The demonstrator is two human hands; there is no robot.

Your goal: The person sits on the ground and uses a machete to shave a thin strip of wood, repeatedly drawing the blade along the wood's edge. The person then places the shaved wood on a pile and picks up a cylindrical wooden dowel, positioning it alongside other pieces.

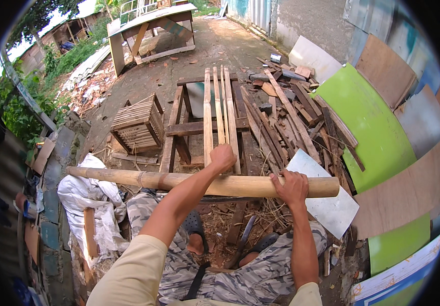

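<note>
A long, thick bamboo pole (pixel 179 181) lies crosswise in front of me, above my knees. My right hand (pixel 291 186) grips it near its thicker right end, fingers over the top. Beyond the pole, my left hand (pixel 222 157) is closed in a fist where two narrow bamboo strips (pixel 222 109) run into it; its fingertips are hidden. Wider split bamboo strips (pixel 208 112) lie on either side, pointing away from me along a dark wooden frame (pixel 184 127). Between my feet, a machete-like blade (pixel 247 232) leans among the shavings.
A slatted wooden crate (pixel 139 124) stands left of the frame. To the right is a heap of scrap wood (pixel 301 109), with a grey sheet (pixel 327 204) and green panels (pixel 373 122) beside it. A white sack (pixel 90 191) lies at left. A wooden table (pixel 153 25) stands farther back.
</note>
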